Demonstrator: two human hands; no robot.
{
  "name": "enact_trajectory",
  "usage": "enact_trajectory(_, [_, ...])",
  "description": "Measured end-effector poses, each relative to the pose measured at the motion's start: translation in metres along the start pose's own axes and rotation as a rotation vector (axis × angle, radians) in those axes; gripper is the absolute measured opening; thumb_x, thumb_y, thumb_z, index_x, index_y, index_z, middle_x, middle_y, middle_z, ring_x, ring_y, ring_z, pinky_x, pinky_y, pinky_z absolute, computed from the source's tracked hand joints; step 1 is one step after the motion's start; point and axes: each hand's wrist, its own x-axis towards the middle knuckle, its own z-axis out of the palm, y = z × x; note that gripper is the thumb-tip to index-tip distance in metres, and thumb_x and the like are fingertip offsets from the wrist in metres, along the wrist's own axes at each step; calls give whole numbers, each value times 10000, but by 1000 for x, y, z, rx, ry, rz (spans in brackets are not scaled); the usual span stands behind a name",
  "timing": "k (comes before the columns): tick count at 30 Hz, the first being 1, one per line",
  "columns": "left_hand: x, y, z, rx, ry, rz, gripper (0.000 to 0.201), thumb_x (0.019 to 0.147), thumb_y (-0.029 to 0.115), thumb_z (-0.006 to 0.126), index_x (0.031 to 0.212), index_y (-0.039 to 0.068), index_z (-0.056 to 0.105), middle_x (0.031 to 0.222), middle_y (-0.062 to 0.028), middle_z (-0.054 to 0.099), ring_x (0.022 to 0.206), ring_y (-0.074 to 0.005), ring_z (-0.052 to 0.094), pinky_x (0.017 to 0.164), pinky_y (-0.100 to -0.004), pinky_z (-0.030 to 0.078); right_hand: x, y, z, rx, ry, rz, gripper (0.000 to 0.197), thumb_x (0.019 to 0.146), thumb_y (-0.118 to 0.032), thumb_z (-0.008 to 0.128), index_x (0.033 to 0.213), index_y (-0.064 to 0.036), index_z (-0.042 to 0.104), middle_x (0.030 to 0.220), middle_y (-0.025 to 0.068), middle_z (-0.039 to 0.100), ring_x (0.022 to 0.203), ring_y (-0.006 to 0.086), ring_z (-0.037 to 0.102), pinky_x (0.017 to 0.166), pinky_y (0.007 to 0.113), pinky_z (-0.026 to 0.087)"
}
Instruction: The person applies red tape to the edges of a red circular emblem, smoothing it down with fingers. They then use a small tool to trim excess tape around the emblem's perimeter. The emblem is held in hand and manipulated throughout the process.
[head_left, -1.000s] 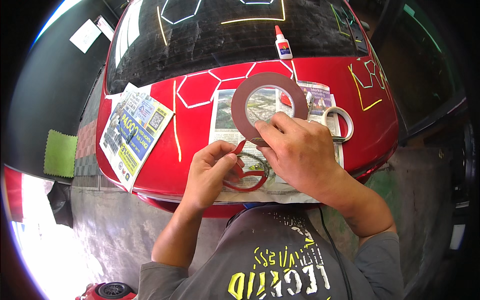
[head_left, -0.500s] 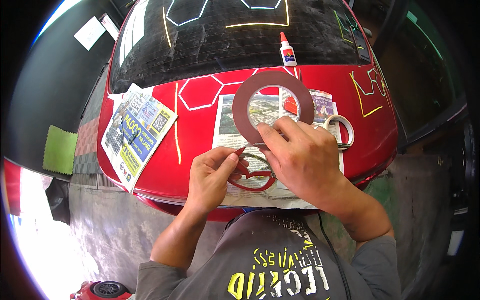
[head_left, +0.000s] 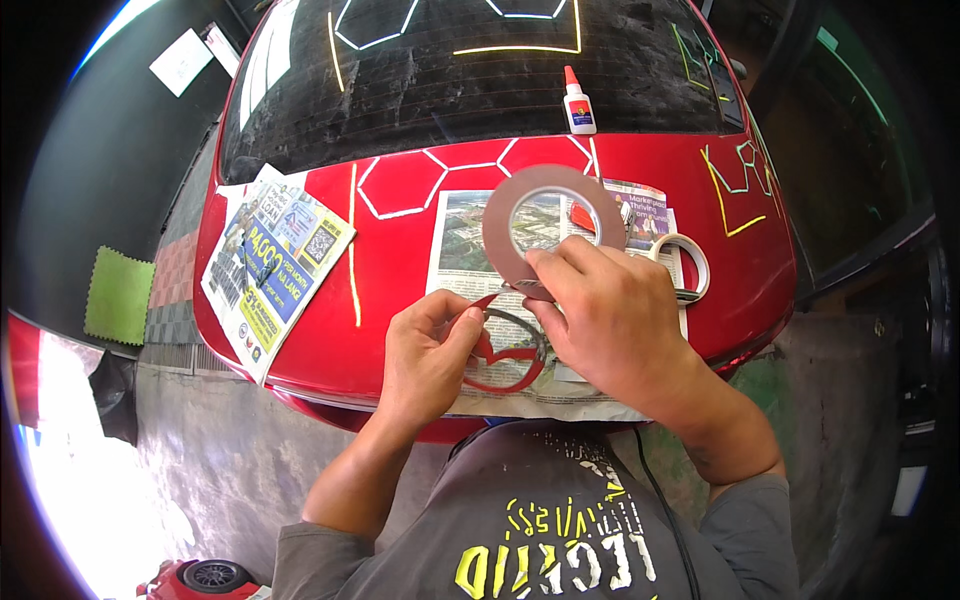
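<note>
Over the red car's rear lid (head_left: 395,255), my right hand (head_left: 625,325) grips the lower edge of a wide, flat, brownish tape roll (head_left: 497,230). My left hand (head_left: 425,350) is closed, thumb against fingers, on a red tape strip (head_left: 508,353) near the roll's bottom. This strip hangs in a curled loop between my hands, red on one face and dark on the other. Below them lies a newspaper sheet (head_left: 462,262). Through the roll's hole a small red item (head_left: 582,217) shows; its kind is unclear.
A white glue bottle with red cap (head_left: 579,113) stands at the rear window's base. Right of my right hand lies a white tape roll (head_left: 703,268). Folded newspapers (head_left: 290,265) lie left. Yellow and pale strips (head_left: 355,245) form lines and hexagons on the car.
The tape roll has tilted and shifted slightly right and down in my right hand. The red strip's loop has changed shape and hangs slightly lower. My left hand has barely moved.
</note>
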Motion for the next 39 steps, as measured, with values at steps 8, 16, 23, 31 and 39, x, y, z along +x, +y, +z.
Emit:
enact_trajectory(8, [-3,2,-3,87,13,67,225,1071,158,677,948,-29,694,775,-25,695,702,-72,634,639,-256,499,-3,4,8,112,-128,65,304,886,-257,832,1095,-59,733,954,103,722,836,323,752,705,444,581])
enact_trajectory(16, [-7,10,-3,-62,-43,-119,198,1045,163,718,1022,-34,724,800,-32,710,703,-66,647,624,-250,513,-5,8,26,99,-117,64,240,931,-259,793,1006,-52,697,938,127,720,837,336,767,707,440,609])
enact_trajectory(23, [-9,3,-8,41,-2,-35,209,1054,160,721,1108,-40,747,830,-27,726,678,-53,638,594,-234,506,-3,10,27,128,-205,120,349,916,-269,814,1109,-23,659,1035,165,715,914,367,763,784,456,621])
enact_trajectory(31, [-9,0,-4,21,19,-58,221,1064,156,697,1135,-47,746,808,-15,714,664,-53,632,587,-238,510,-8,23,10,531,-25,196,248,942,7,651,1177,9,571,1169,201,637,1126,371,688,959,431,560])
enact_trajectory(39, [-16,-3,-4,118,67,5,189,1055,146,694,1024,-38,723,752,-23,699,676,-56,621,602,-248,494,-12,4,-19,199,-118,-22,561,970,46,599,1515,-85,571,1093,168,709,966,368,715,835,485,551])
